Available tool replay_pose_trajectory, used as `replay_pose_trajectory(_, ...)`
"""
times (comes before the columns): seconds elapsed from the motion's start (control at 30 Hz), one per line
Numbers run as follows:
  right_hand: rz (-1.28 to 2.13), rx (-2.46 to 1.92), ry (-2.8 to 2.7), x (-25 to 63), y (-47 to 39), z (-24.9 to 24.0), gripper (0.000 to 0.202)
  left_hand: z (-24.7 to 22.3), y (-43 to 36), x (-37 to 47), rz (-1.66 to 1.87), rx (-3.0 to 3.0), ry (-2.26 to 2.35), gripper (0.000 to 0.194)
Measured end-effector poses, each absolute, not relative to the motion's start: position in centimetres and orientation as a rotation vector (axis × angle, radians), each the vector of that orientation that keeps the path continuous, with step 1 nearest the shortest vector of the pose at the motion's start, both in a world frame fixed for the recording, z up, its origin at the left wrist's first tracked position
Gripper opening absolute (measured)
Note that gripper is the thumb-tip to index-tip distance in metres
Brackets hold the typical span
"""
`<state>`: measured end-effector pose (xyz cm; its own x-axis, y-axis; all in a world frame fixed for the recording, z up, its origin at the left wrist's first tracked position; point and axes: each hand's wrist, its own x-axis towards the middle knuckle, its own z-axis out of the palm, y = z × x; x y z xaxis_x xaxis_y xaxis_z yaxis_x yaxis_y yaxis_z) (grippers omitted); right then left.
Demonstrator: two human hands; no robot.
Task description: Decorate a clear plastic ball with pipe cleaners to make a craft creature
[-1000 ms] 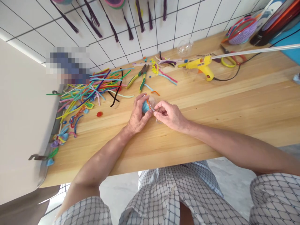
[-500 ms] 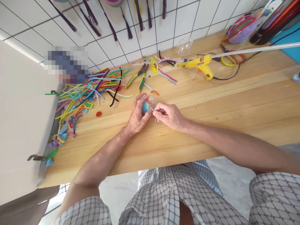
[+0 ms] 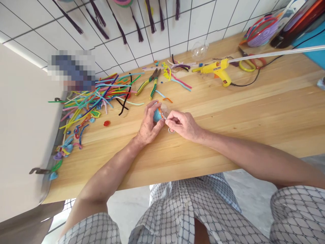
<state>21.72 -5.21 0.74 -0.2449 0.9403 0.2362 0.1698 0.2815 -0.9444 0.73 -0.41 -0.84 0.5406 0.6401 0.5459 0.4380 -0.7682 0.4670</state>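
Observation:
My left hand (image 3: 149, 122) is curled round a small clear ball (image 3: 157, 116), partly covered with light-blue pipe cleaner and an orange band. The ball's transparent side faces right. My right hand (image 3: 184, 125) is closed on small metal scissors (image 3: 171, 130); one finger loop shows below the fingers. Their metal tip touches or nearly touches the orange band. Fingers hide most of the scissors and part of the ball. Just beyond the hands lies a short orange pipe-cleaner piece (image 3: 167, 100).
Green-and-yellow pliers (image 3: 152, 83) lie beyond my left hand. Many loose pipe cleaners (image 3: 101, 93) spread at the left, near a red cap (image 3: 107, 123). A yellow glue gun (image 3: 217, 72) with its cord, larger scissors (image 3: 247, 65) and a clear globe (image 3: 200, 50) sit toward the back right.

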Motion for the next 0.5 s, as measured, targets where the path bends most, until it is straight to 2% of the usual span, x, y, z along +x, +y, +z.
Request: replay_pose_trajectory(0.5, 1.128, -1.028, -1.619, 21.77, -5.02, 0.80, 0.020, -0.82, -0.42, 0.72, 1.044, 2.518, 0.892, 0.056)
